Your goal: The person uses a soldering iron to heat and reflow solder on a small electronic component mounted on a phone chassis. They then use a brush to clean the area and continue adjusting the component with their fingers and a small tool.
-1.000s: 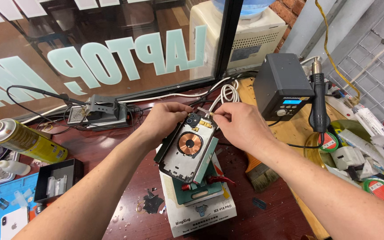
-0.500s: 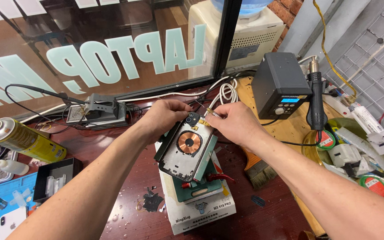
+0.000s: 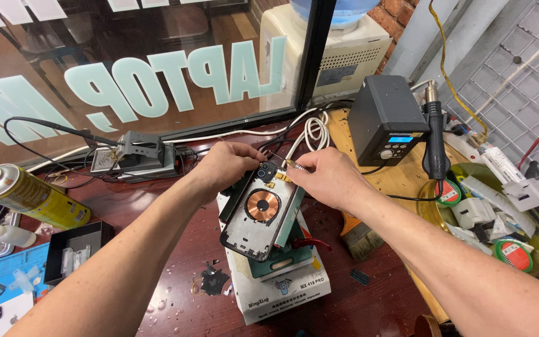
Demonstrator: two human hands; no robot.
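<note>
meanwhile the left hand (image 3: 223, 167) gripped the opened phone housing (image 3: 262, 211) on the white box (image 3: 279, 284) mid-counter; the right hand's (image 3: 327, 178) fingers pinched tweezers (image 3: 289, 163) at its camera end. the copper coil (image 3: 262, 206) was still in place, so much seemingly remained.

Bright even light, sharp focus, wide-angle bending at edges.
</note>
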